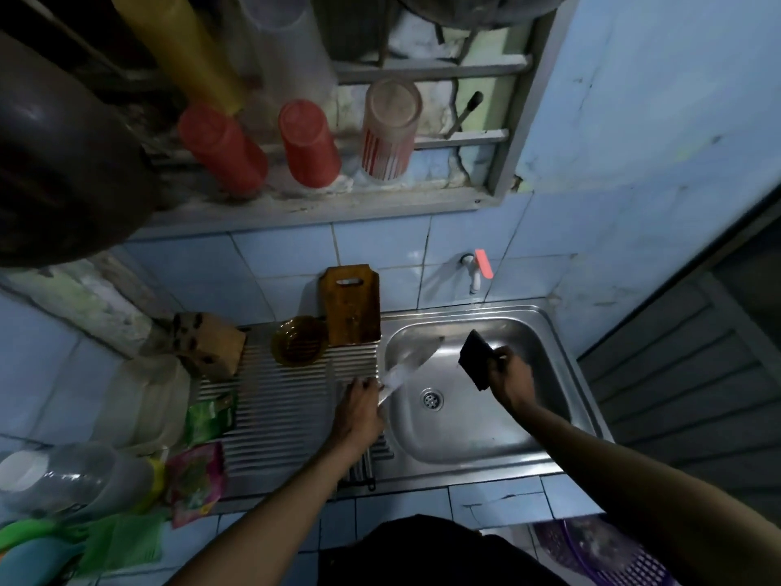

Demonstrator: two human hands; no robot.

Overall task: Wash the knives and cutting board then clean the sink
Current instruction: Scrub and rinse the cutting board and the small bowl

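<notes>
Both hands were busy over the sink (562, 353). Her or his left hand (359, 410) gripped the handle of a knife (408, 365), its blurred blade angled up across the basin's left edge, while the right hand (507, 374) pinched a dark sponge (477, 359) held just beside the blade tip, not plainly touching it. From where I stood, the washing looked to be in its early-to-middle stretch: one knife was in hand and seemingly being scrubbed. The cutting board (353, 306) leaned upright against the tiled wall behind the ribbed drainer (287, 399); whether it had been washed I could not tell. The basin itself looked bare apart from the drain (432, 398), and cleaning it was likely yet to come. No water could be made out running from the tap (475, 272).

Room to move was fair inside the basin, tighter to the left, where an amber bowl (299, 340) and a wooden knife block (207, 344) stood on the drainer near the knife's handle. Packets (198, 480) crowded the counter's near-left edge.
</notes>
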